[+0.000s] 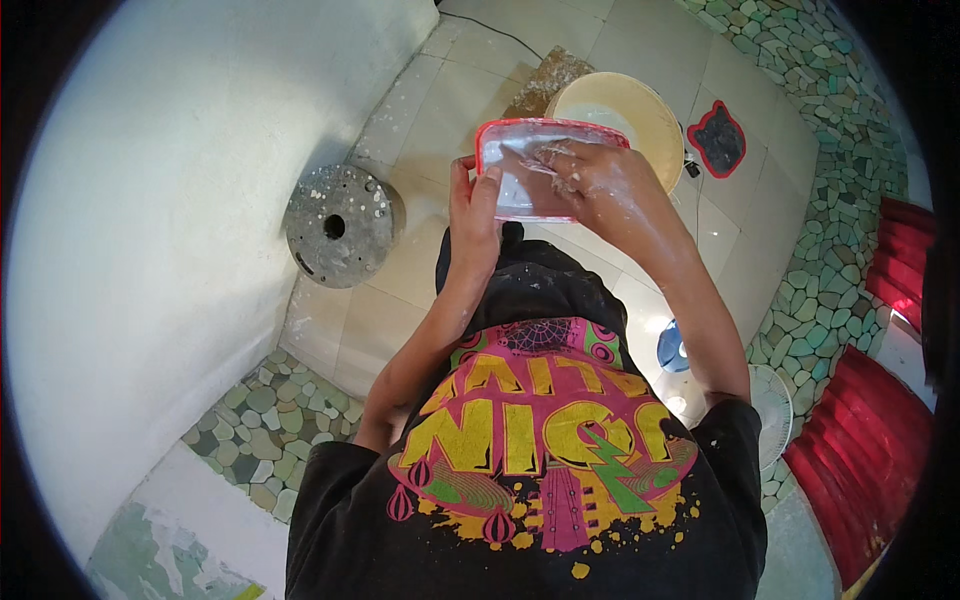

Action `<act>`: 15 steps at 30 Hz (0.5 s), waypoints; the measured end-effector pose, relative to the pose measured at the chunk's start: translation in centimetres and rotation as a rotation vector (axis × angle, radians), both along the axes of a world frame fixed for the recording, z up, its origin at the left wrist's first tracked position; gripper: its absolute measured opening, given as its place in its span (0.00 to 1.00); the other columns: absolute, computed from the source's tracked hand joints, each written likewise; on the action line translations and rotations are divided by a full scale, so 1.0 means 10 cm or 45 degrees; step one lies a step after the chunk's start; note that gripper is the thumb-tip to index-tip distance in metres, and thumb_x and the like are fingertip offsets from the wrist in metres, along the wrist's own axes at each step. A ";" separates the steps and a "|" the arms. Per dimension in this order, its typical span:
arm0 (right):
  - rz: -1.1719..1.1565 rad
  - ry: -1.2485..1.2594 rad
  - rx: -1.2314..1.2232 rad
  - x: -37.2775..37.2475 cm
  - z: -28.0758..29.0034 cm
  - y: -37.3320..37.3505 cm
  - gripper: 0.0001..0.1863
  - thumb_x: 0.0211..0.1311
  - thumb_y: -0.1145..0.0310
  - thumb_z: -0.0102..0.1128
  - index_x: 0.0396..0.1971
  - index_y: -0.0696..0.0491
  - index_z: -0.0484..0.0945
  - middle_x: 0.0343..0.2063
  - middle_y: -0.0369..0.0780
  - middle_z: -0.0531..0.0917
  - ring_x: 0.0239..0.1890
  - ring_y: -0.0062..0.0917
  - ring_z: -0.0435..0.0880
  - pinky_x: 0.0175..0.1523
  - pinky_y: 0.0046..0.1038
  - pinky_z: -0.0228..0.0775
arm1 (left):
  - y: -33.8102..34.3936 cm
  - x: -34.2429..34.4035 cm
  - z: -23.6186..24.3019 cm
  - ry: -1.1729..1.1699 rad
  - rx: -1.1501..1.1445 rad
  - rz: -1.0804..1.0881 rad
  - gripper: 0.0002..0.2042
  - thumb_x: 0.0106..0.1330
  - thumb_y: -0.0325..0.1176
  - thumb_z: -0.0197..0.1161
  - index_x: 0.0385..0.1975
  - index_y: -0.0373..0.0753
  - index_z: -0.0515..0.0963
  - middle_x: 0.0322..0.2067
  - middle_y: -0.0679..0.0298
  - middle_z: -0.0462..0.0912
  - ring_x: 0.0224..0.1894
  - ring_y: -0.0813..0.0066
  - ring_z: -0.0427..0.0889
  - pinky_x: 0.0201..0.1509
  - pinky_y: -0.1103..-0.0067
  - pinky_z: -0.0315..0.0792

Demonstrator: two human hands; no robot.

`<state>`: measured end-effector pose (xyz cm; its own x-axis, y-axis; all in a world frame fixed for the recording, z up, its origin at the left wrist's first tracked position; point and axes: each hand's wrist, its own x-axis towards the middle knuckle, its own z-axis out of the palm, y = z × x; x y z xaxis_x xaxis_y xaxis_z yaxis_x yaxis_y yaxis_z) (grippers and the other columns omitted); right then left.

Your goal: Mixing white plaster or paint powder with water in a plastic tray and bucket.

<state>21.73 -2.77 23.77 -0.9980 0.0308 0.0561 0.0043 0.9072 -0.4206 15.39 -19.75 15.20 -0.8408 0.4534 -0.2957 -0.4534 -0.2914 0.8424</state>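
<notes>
My left hand (474, 205) grips the left end of a rectangular plastic tub with a red rim (555, 123), thumb over the near edge. Pale paint or paste (518, 188) coats the tub's inside. Over the tub's right half, my right hand (605, 180) reaches in, smeared with white. Its fingers are curled together near the pale stuff; what they hold, if anything, is hidden. Just beyond the tub stands a round cream basin (655, 112) with whitish residue inside.
A round grey paint-spattered block with a centre hole (338, 225) stands by the white wall (180, 220). A brown board (548, 78), a dark red-edged mat (718, 142) and a cable (495, 30) lie on the tiles. At right are a fan (772, 415) and red curtains (860, 455).
</notes>
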 end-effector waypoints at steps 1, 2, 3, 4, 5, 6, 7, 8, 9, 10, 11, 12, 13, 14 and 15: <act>0.032 -0.003 -0.008 -0.01 -0.07 0.01 0.13 0.56 0.71 0.64 0.43 0.53 0.85 0.33 0.46 0.86 0.35 0.44 0.85 0.42 0.41 0.78 | 0.01 0.02 0.02 0.044 -0.038 0.008 0.18 0.72 0.41 0.54 0.50 0.32 0.68 0.40 0.59 0.76 0.44 0.77 0.76 0.47 0.80 0.71; 0.063 -0.006 -0.016 -0.01 -0.10 0.02 0.11 0.57 0.70 0.62 0.40 0.53 0.86 0.31 0.46 0.86 0.34 0.43 0.85 0.41 0.42 0.78 | 0.03 0.03 0.03 0.089 -0.076 0.015 0.18 0.73 0.41 0.54 0.50 0.32 0.68 0.40 0.59 0.77 0.43 0.77 0.76 0.47 0.80 0.71; 0.064 -0.003 -0.016 -0.01 -0.10 0.02 0.11 0.57 0.70 0.62 0.40 0.53 0.86 0.31 0.46 0.86 0.34 0.43 0.85 0.41 0.42 0.78 | 0.02 0.02 0.02 0.092 -0.076 0.017 0.18 0.73 0.41 0.54 0.50 0.32 0.68 0.40 0.59 0.77 0.43 0.77 0.76 0.47 0.80 0.71; 0.132 -0.007 -0.087 -0.01 -0.09 0.03 0.12 0.57 0.69 0.63 0.41 0.53 0.85 0.32 0.45 0.86 0.34 0.43 0.85 0.42 0.41 0.78 | 0.01 0.02 0.00 0.094 -0.084 0.020 0.18 0.72 0.42 0.54 0.50 0.32 0.68 0.41 0.58 0.77 0.43 0.77 0.76 0.47 0.80 0.71; 0.199 -0.012 -0.158 -0.01 -0.09 0.03 0.13 0.57 0.69 0.63 0.42 0.53 0.85 0.33 0.45 0.86 0.35 0.43 0.85 0.42 0.41 0.77 | -0.01 0.01 -0.01 0.095 -0.093 0.023 0.18 0.72 0.42 0.55 0.50 0.32 0.69 0.41 0.58 0.78 0.43 0.77 0.76 0.47 0.79 0.71; 0.198 -0.011 -0.157 0.00 -0.07 0.03 0.13 0.57 0.69 0.63 0.42 0.53 0.85 0.33 0.45 0.86 0.35 0.43 0.85 0.42 0.41 0.77 | -0.01 0.01 -0.02 0.096 -0.091 0.022 0.18 0.72 0.42 0.55 0.50 0.32 0.69 0.41 0.58 0.78 0.43 0.77 0.76 0.47 0.79 0.71; 0.202 -0.079 -0.183 0.02 -0.04 0.02 0.13 0.57 0.69 0.63 0.43 0.52 0.85 0.33 0.45 0.86 0.35 0.43 0.85 0.43 0.41 0.77 | -0.02 0.01 -0.02 0.061 -0.078 -0.005 0.18 0.72 0.42 0.55 0.50 0.32 0.69 0.41 0.58 0.78 0.43 0.76 0.76 0.48 0.79 0.71; 0.205 -0.148 -0.210 0.03 -0.01 0.03 0.14 0.57 0.69 0.63 0.43 0.52 0.85 0.33 0.44 0.86 0.36 0.42 0.84 0.43 0.41 0.76 | -0.02 0.01 -0.03 0.026 -0.064 -0.032 0.19 0.72 0.43 0.55 0.50 0.32 0.69 0.41 0.58 0.78 0.43 0.76 0.76 0.48 0.79 0.71; 0.205 -0.149 -0.210 0.03 0.02 0.05 0.14 0.57 0.69 0.63 0.43 0.52 0.85 0.33 0.44 0.86 0.36 0.42 0.84 0.43 0.41 0.76 | -0.01 0.02 0.00 0.024 -0.064 -0.032 0.19 0.72 0.43 0.55 0.50 0.32 0.69 0.41 0.58 0.78 0.43 0.76 0.76 0.48 0.79 0.71; 0.208 -0.162 -0.243 0.04 0.04 0.08 0.14 0.57 0.68 0.63 0.44 0.51 0.86 0.32 0.44 0.86 0.36 0.42 0.84 0.43 0.41 0.76 | 0.01 0.04 0.03 -0.044 -0.022 -0.006 0.19 0.72 0.43 0.55 0.50 0.32 0.69 0.40 0.58 0.78 0.43 0.76 0.76 0.48 0.78 0.71; 0.211 -0.175 -0.276 0.04 0.08 0.10 0.14 0.58 0.68 0.63 0.44 0.50 0.86 0.32 0.44 0.85 0.36 0.42 0.84 0.43 0.41 0.76 | 0.02 0.04 0.05 -0.113 0.020 0.020 0.19 0.72 0.43 0.55 0.50 0.32 0.69 0.40 0.58 0.78 0.43 0.75 0.76 0.49 0.78 0.71; 0.217 -0.174 -0.276 0.04 0.13 0.10 0.14 0.58 0.68 0.63 0.44 0.50 0.86 0.32 0.44 0.85 0.36 0.42 0.84 0.43 0.41 0.76 | 0.01 0.04 0.02 -0.111 0.019 0.026 0.19 0.72 0.43 0.55 0.50 0.32 0.69 0.40 0.58 0.78 0.43 0.75 0.76 0.49 0.78 0.71; 0.204 -0.164 -0.277 0.06 0.20 0.10 0.13 0.58 0.68 0.63 0.44 0.49 0.86 0.32 0.44 0.85 0.36 0.42 0.84 0.43 0.41 0.76 | 0.00 0.02 -0.03 -0.074 0.013 0.021 0.19 0.72 0.43 0.56 0.50 0.32 0.69 0.40 0.58 0.78 0.43 0.75 0.76 0.49 0.78 0.71; 0.192 -0.153 -0.278 0.06 0.23 0.09 0.13 0.57 0.68 0.63 0.43 0.49 0.86 0.32 0.43 0.85 0.36 0.42 0.84 0.43 0.40 0.76 | -0.02 0.01 -0.06 -0.038 0.006 0.018 0.19 0.72 0.43 0.56 0.50 0.32 0.69 0.40 0.58 0.78 0.44 0.75 0.76 0.49 0.78 0.71; 0.189 -0.154 -0.278 0.06 0.21 0.09 0.13 0.57 0.68 0.63 0.43 0.49 0.86 0.32 0.43 0.85 0.36 0.42 0.84 0.43 0.40 0.76 | -0.01 0.01 -0.05 -0.039 0.007 0.014 0.19 0.72 0.43 0.56 0.50 0.32 0.69 0.40 0.58 0.78 0.44 0.75 0.76 0.49 0.78 0.71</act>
